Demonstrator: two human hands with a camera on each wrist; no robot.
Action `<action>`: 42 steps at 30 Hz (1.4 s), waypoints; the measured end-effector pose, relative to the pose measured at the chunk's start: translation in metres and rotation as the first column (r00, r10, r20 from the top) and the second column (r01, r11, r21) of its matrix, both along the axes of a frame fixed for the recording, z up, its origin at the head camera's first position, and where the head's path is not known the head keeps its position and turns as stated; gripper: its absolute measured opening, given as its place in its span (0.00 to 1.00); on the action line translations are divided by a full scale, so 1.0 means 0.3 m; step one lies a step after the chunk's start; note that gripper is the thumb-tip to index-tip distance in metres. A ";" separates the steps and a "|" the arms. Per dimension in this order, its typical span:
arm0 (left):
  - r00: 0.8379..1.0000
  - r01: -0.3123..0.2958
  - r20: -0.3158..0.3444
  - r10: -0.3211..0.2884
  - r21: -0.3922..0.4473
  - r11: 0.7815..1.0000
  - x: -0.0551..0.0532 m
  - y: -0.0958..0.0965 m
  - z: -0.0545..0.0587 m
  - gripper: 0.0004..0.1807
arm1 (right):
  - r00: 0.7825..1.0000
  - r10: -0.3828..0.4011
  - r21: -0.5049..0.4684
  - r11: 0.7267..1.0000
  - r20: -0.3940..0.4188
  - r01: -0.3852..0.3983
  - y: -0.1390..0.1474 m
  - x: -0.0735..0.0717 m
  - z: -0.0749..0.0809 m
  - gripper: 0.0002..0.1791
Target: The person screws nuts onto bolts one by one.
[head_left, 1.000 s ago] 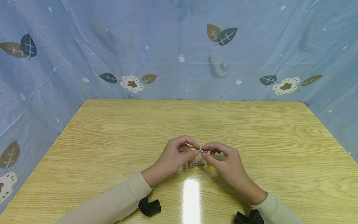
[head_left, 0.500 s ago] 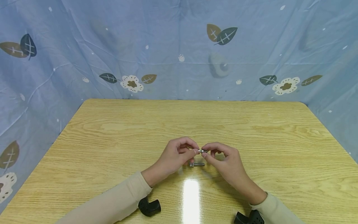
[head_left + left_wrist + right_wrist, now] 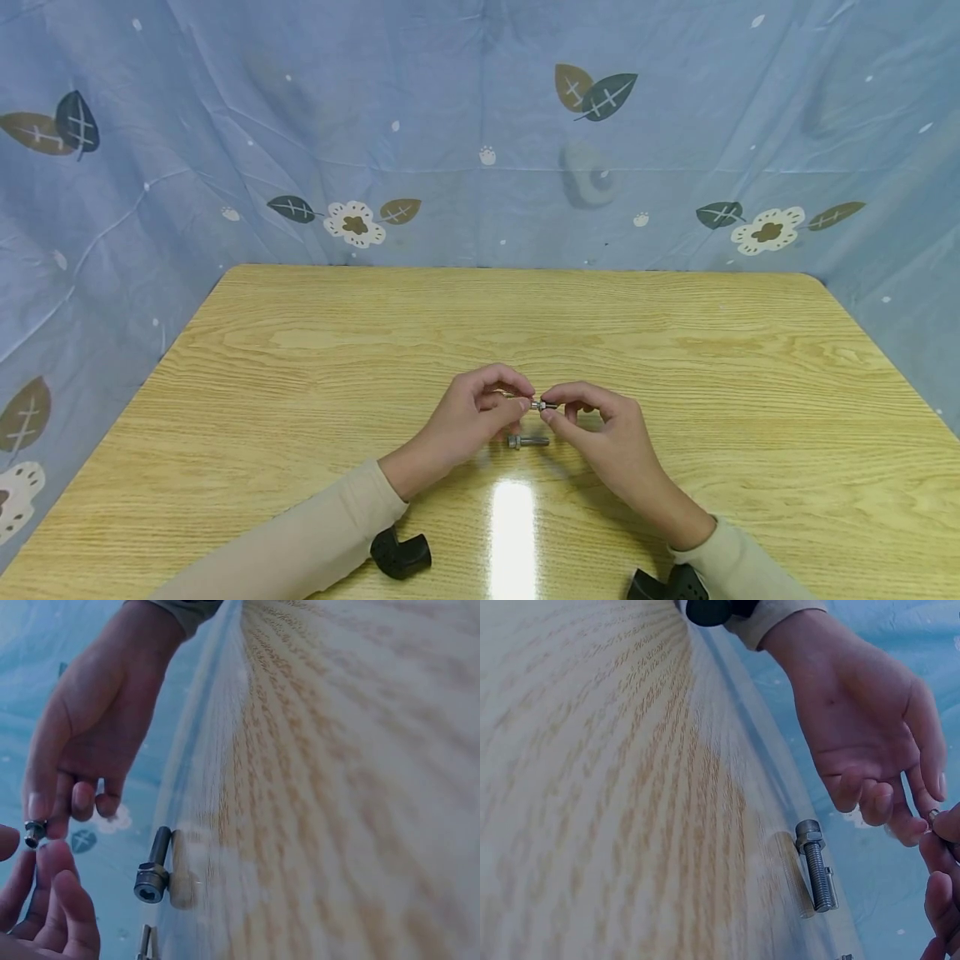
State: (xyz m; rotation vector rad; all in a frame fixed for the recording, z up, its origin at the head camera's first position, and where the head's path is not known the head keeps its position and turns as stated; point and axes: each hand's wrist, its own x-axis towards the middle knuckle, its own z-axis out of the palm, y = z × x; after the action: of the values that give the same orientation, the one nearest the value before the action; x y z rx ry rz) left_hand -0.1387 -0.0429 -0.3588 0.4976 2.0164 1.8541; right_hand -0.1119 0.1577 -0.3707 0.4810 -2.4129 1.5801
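Note:
Between my hands in the head view is a small metal screw with a nut (image 3: 542, 406) on it. The thumb and forefinger of my right hand (image 3: 611, 429) pinch the screw's shank. My left hand (image 3: 468, 417) pinches its other end, and those fingertips hide part of it. In the left wrist view, the small nut (image 3: 34, 831) shows at the right hand's fingertips. Just nearer than the hands lies a larger socket-head bolt (image 3: 528, 442) with a nut close under its head, its head to the left. Neither hand touches this bolt.
A smaller bolt (image 3: 145, 943) lies on the wooden table (image 3: 315, 350), seen in part in the left wrist view. Another small metal piece (image 3: 845, 957) shows at the right wrist view's bottom edge. A blue patterned cloth (image 3: 480, 100) hangs behind the table.
Both hands stay in place around the small screw. My left fingers shift slightly at its end; the right hand has hardly moved. The larger bolt lies where it was.

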 end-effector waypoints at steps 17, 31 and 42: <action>0.999 -0.003 -0.032 0.003 -0.012 1.000 0.002 -0.001 -0.002 0.07 | 1.000 0.011 -0.010 1.000 -0.016 -0.011 -0.003 0.001 0.004 0.07; 1.000 0.015 0.006 -0.015 -0.004 1.000 0.002 0.001 -0.006 0.07 | 1.000 -0.003 -0.010 1.000 0.009 0.003 -0.003 0.000 0.003 0.08; 0.999 -0.020 -0.046 0.019 -0.017 1.000 -0.003 0.001 -0.009 0.06 | 1.000 0.002 -0.001 1.000 0.004 -0.002 -0.003 -0.002 0.002 0.08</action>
State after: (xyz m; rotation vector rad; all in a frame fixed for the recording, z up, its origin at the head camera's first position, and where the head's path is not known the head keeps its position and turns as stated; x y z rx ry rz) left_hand -0.1394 -0.0427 -0.3615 0.5220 2.0724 1.8514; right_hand -0.1125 0.1567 -0.3701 0.4813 -2.4154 1.5839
